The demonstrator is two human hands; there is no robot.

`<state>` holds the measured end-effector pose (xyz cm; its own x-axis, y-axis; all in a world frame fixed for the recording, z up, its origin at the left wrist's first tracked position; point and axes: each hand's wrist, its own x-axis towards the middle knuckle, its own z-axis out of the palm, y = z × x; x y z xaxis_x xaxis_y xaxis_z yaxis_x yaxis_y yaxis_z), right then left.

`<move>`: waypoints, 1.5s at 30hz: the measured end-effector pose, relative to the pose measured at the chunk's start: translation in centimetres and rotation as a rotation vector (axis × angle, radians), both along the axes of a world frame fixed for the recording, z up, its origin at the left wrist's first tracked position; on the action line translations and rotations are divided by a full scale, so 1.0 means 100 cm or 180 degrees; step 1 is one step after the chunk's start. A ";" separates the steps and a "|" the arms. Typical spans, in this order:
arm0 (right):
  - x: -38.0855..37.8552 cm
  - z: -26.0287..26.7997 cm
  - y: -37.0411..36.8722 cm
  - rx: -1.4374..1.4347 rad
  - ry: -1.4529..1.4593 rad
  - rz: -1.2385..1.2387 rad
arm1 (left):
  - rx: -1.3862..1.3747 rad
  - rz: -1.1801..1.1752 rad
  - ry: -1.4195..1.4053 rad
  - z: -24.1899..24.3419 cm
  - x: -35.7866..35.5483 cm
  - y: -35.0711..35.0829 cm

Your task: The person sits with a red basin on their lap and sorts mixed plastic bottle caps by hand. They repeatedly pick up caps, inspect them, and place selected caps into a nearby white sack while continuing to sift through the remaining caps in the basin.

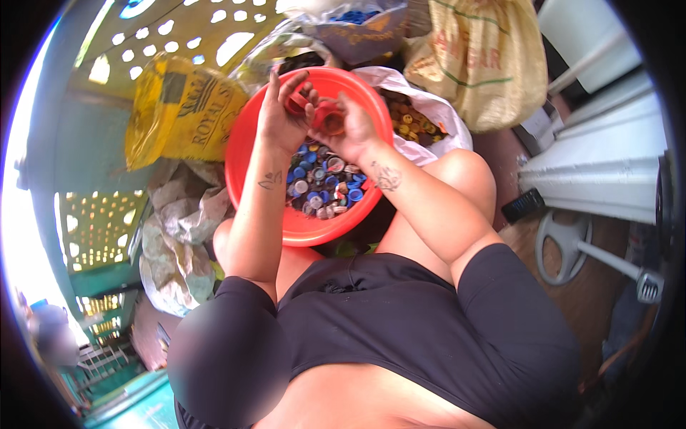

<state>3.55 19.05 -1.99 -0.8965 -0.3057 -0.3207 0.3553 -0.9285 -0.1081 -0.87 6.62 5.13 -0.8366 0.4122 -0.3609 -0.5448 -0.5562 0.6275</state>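
A round red plastic basin (313,237) sits between my knees with a heap of mixed plastic bottle caps (324,182) in it, mostly blue, grey and clear. Above the heap, my left hand (284,115) has its fingers curled around a red cap (296,103), while its index finger points up. Close beside it, my right hand (356,126) grips another red cap-like piece (328,121), its hollow side facing me. The hands nearly touch, and some fingertips are hidden behind the red pieces.
A yellow printed sack (185,110) stands left of the basin, above crumpled pale sacks (177,252). Right of it, a white sack (455,123) holds yellow and orange caps. Farther back are a bag with blue pieces (356,40) and a beige woven sack (487,69). A black handset (522,206) lies at right.
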 end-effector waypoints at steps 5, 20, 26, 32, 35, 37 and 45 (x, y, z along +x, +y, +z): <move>-0.001 0.012 -0.001 0.0430 0.0289 -0.0156 | 0.0865 0.0580 -0.0220 -0.030 0.032 -0.061; 0.030 0.020 -0.065 0.5848 0.3654 -0.0415 | 0.0838 0.2296 0.0301 -0.023 0.080 0.009; 0.037 0.036 -0.077 0.5631 0.3629 -0.1152 | 0.2022 0.1205 -0.0885 -0.082 0.059 -0.081; -0.002 -0.013 -0.026 0.4746 0.2351 -0.1046 | 0.2549 0.1591 -0.0195 -0.011 0.075 -0.191; 0.010 -0.008 -0.028 0.4088 0.1260 -0.0243 | 0.2524 0.2443 0.0176 0.005 0.109 -0.288; 0.008 -0.024 -0.016 0.4180 0.1266 -0.0073 | 0.2004 0.3426 0.0194 0.009 0.137 -0.353; 0.013 -0.033 -0.019 0.4359 0.1090 0.0199 | -0.0156 0.5742 -0.0191 -0.054 0.257 -0.645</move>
